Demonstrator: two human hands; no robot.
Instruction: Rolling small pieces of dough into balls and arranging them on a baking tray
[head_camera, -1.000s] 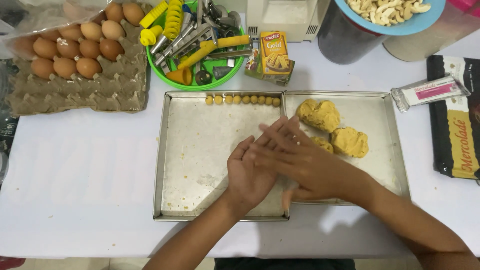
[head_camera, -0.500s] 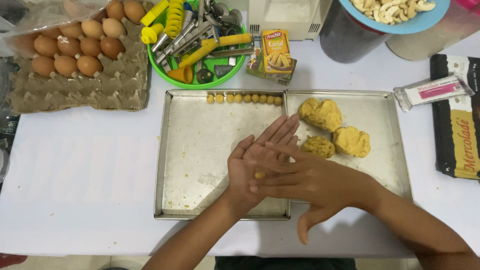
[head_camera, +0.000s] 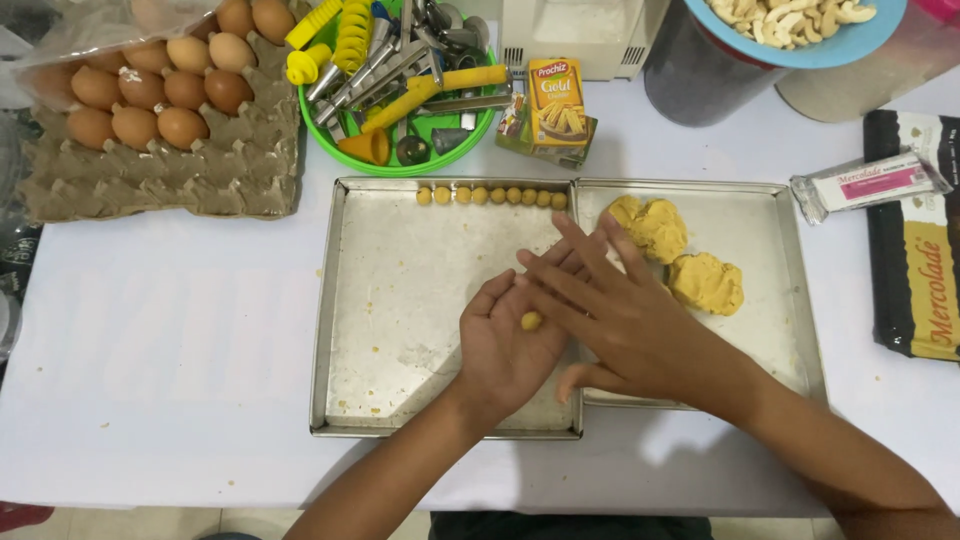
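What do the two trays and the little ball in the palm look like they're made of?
The trays: most likely thin metal, aluminium or steel, with a dull silver sheen, folded rims and scuffed bottoms. The ball on the left hand: soft yellow dough, matte and smooth, the same colour as the lumps on the right tray. The right hand lies across the left one's fingers.
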